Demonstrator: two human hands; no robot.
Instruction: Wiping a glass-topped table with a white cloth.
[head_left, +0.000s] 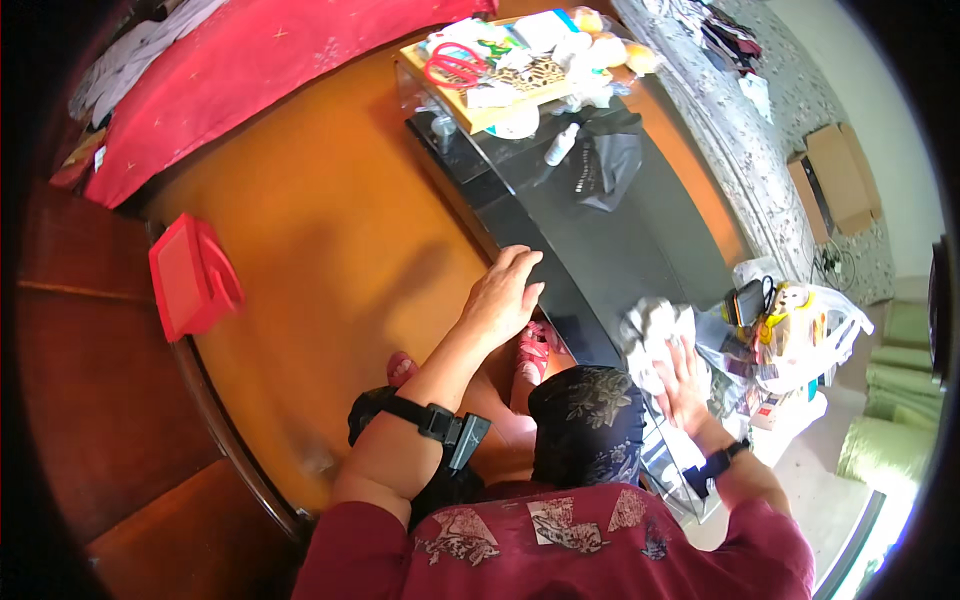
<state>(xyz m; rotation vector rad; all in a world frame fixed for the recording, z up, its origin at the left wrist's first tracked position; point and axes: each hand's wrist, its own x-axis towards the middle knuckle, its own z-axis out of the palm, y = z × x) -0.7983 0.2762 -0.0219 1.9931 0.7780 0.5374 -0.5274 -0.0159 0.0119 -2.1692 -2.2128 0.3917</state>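
In the head view my right hand (681, 382) lies with fingers spread over a crumpled white and grey cloth (651, 330), pressing it against the near right part of a black glass-topped table (577, 247). The cloth looks slightly blurred. My left hand (504, 296) hovers by the long left edge of the same table. Nothing is in it; its fingers bend loosely and the thumb stands apart. A plastic bag (806, 337) full of goods, a plush toy among them, sits just right of the cloth.
On the table's far end, a wooden-rimmed tray (480, 116) bears red-handled scissors (456, 66), bread and packets. Nearer are a white bottle (561, 145) and a black bag (615, 161). A red plastic dustpan (191, 277) is at left, and a patterned sofa (739, 180) runs along the right.
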